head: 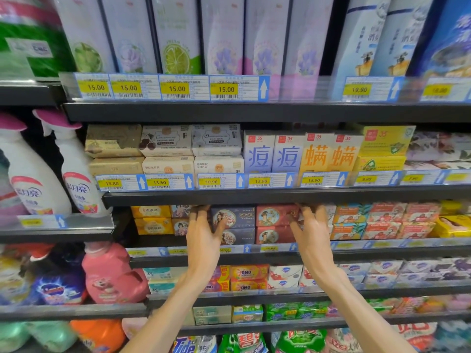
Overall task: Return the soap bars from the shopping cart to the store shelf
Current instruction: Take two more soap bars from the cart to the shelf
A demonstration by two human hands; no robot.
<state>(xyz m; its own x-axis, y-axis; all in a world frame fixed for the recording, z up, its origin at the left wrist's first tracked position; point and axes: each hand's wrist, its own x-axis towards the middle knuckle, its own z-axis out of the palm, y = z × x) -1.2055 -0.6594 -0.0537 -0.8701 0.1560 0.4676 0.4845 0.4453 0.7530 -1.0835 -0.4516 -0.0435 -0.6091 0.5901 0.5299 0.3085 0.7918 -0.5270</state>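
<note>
Tall floral-print boxes [175, 34] on top tier, yellow price tags [177, 88] along the edges, two white spray bottles [76, 174] at left, pink jug [112, 273] below them, detergent bags [244, 343], perhaps washing powder, at bottom

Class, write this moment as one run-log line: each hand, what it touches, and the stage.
left hand: on blue soap boxes | right hand: on red soap boxes | stage: at shelf | grip: unclear

Head camera faces the store shelf [280, 197] straight on, close up.
</note>
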